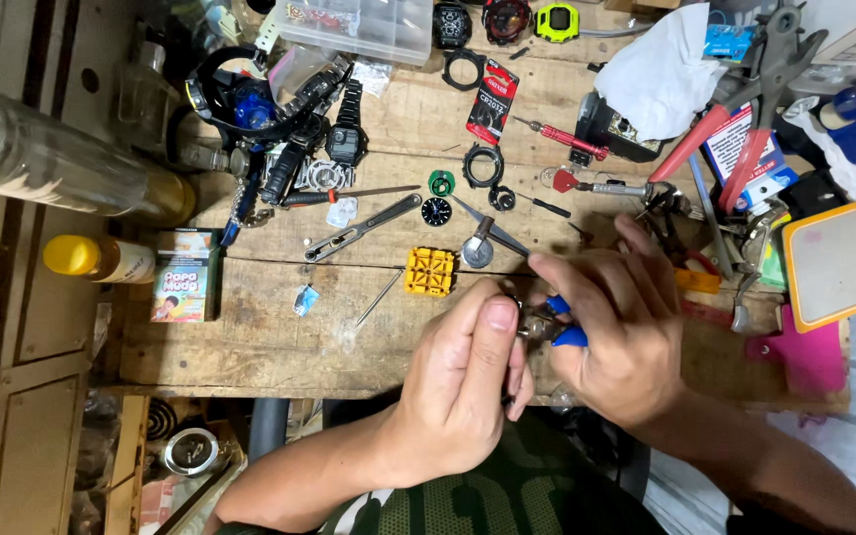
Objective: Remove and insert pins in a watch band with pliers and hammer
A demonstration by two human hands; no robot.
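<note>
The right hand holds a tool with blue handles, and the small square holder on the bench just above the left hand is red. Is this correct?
Not quite. The right hand does hold the tool with blue handles, but the small square holder above the left hand is yellow, not red. The head view shows this.

The person wore a dark green patterned shirt [507, 500] (camouflage-like); both forearms were bare, without rings or wristwatch.

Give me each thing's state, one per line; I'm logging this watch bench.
Left hand: closed on a small metal part.
Right hand: gripping blue-handled pliers.
Yellow holder block: empty, flat on bench.
Red-handled pliers: lying unused.
Black digital watch: flat, strap attached.
</note>
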